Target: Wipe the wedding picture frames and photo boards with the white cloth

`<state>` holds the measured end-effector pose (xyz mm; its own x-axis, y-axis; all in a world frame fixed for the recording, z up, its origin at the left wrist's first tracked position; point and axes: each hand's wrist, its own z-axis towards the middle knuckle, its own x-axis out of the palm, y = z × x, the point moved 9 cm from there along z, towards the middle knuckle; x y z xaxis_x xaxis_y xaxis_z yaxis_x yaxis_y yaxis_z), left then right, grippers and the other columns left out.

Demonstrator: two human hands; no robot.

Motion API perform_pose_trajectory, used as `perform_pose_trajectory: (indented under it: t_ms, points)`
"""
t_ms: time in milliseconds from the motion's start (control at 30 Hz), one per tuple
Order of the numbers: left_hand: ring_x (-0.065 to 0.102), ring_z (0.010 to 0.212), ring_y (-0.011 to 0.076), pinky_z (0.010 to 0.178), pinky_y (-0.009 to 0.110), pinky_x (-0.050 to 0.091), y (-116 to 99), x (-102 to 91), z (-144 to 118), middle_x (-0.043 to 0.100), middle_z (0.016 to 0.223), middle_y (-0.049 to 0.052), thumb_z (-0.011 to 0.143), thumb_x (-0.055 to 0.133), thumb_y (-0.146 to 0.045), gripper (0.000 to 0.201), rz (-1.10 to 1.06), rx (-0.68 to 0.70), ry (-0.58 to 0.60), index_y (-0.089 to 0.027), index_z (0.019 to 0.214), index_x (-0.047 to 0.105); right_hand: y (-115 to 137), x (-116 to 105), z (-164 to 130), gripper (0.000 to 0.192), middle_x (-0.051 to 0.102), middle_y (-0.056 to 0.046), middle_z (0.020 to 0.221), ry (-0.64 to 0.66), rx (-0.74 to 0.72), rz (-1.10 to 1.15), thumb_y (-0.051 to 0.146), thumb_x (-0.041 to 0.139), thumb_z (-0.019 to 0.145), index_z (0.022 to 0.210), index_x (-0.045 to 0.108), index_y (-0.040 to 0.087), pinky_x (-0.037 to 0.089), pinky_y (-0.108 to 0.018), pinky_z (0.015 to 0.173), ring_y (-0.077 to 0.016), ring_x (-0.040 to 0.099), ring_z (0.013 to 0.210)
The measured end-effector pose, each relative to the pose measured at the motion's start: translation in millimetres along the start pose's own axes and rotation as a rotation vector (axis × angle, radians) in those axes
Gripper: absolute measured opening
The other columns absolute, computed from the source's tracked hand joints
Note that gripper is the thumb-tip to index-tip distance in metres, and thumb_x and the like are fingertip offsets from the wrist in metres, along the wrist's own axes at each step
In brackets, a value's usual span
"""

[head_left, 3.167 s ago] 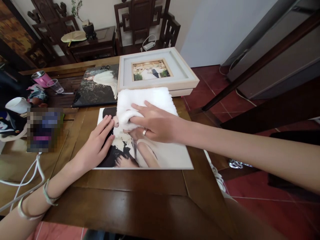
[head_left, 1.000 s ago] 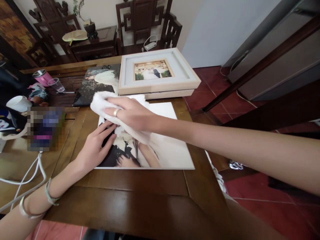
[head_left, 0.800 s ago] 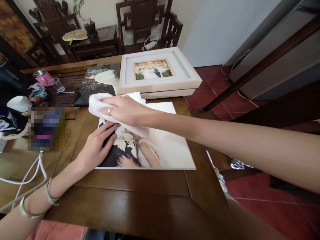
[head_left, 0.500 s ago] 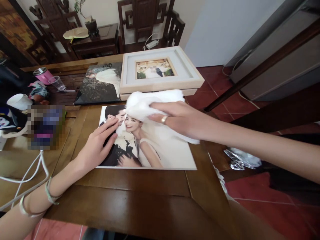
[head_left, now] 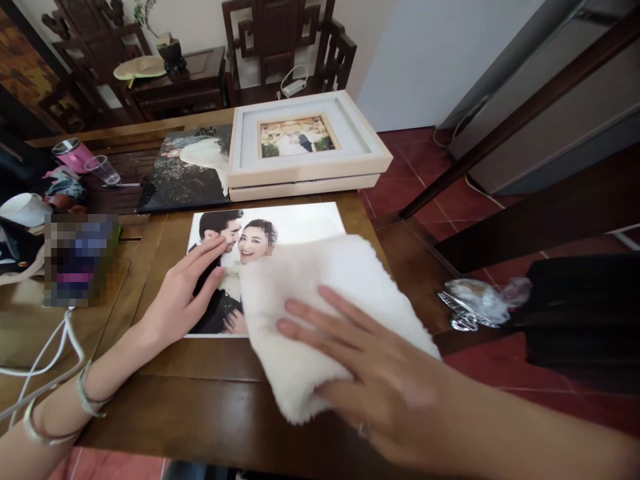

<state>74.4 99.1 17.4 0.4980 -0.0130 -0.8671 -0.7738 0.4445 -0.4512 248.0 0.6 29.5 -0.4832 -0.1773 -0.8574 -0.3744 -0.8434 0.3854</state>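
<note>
My right hand point(head_left: 380, 380) lies flat, fingers spread, on a white cloth point(head_left: 330, 313); it presses down on it, no pinch. The cloth covers the near right part of a large photo print point(head_left: 300, 223) lying flat on the wooden table point(head_left: 210, 407), and its near edge hangs past the print onto the wood. My left hand point(head_left: 183, 297) is open too, fingers together, pressing on the print's left half.

Handling, as I judge it:
- Cloth: fluffy, soft, light, limp. It'll bunch under any sideways push, so a flat palm or a gathered fistful grips better than fingertips.
- Print: thin, stiff-looking board with a glossy face (likely slippery and quick to show smudges or scratches). It probably slides easily on the polished wood, hence the left hand pinning it. To lift it, I'd take the edges, not the face.

Nearby: a pale picture frame point(head_left: 307, 143) stacked at the far edge, and a dark print point(head_left: 185, 170) just beside it on the left. Both sit apart from the cloth.
</note>
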Motion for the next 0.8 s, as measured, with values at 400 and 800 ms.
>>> perform_pose_trajectory:
  t_ms: [400, 800]
  points:
    - [0.045, 0.138, 0.0249, 0.118, 0.043, 0.033, -3, 0.5, -2, 0.052, 0.146, 0.013, 0.1, 0.045, -0.033, 0.042, 0.029, 0.064, -0.001, -0.011, 0.133, 0.058, -80, -31, 33, 0.025, 0.063, -0.018, 0.127, 0.055, 0.001, -0.214, 0.014, 0.041, 0.093, 0.099, 0.065, 0.017, 0.043, -0.057, 0.105, -0.0304, 0.058, 0.121]
    - [0.045, 0.138, 0.0255, 0.118, 0.045, 0.033, -2, 3.1, -1, 0.051, 0.146, 0.011, 0.1, 0.044, -0.032, 0.04, 0.026, 0.064, 0.008, -0.015, 0.134, 0.057, -45, -12, 12, 0.027, 0.056, -0.021, 0.139, -0.027, 0.102, -0.173, 0.006, 0.044, 0.084, 0.094, 0.066, 0.018, 0.032, -0.069, 0.108, -0.0359, 0.038, 0.139]
